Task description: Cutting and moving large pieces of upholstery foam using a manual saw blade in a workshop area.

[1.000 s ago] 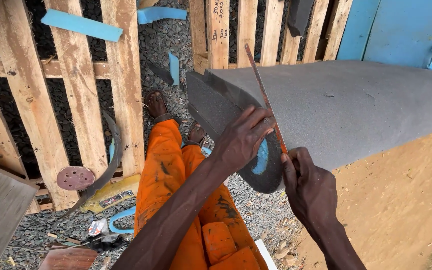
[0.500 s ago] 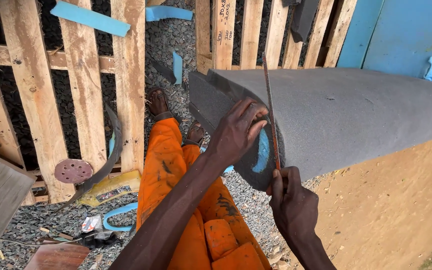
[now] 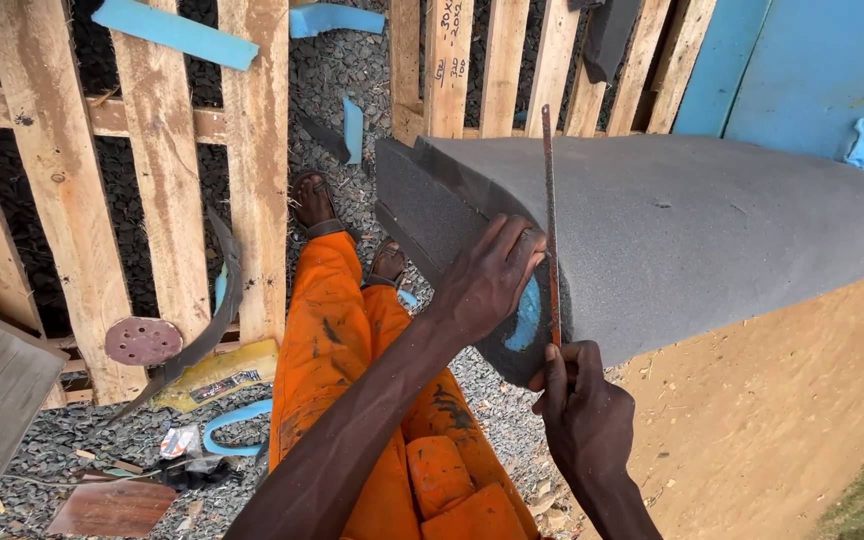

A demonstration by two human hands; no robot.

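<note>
A large grey foam slab (image 3: 712,230) with a blue underside lies across my lap and reaches to the right. My left hand (image 3: 487,280) presses down on its near cut edge, fingers spread over the grey surface. My right hand (image 3: 577,405) grips the lower end of a thin rusty saw blade (image 3: 550,215), which stands almost upright against the foam just right of my left fingers. A thin grey strip (image 3: 422,215) hangs partly cut from the slab's left end. My orange trousers (image 3: 352,330) and sandalled feet (image 3: 312,200) show below.
Wooden pallets (image 3: 167,170) lie on dark gravel to the left and ahead, with blue foam offcuts (image 3: 174,32) on them. A round sanding disc (image 3: 142,341), a curved grey foam strip (image 3: 214,320) and scraps lie at lower left. A blue wall (image 3: 802,60) stands at upper right, bare earth (image 3: 782,420) below it.
The saw blade has swung from leaning left to almost upright, and my right hand has dropped lower along the foam's edge. My left hand stays pressed on the slab.
</note>
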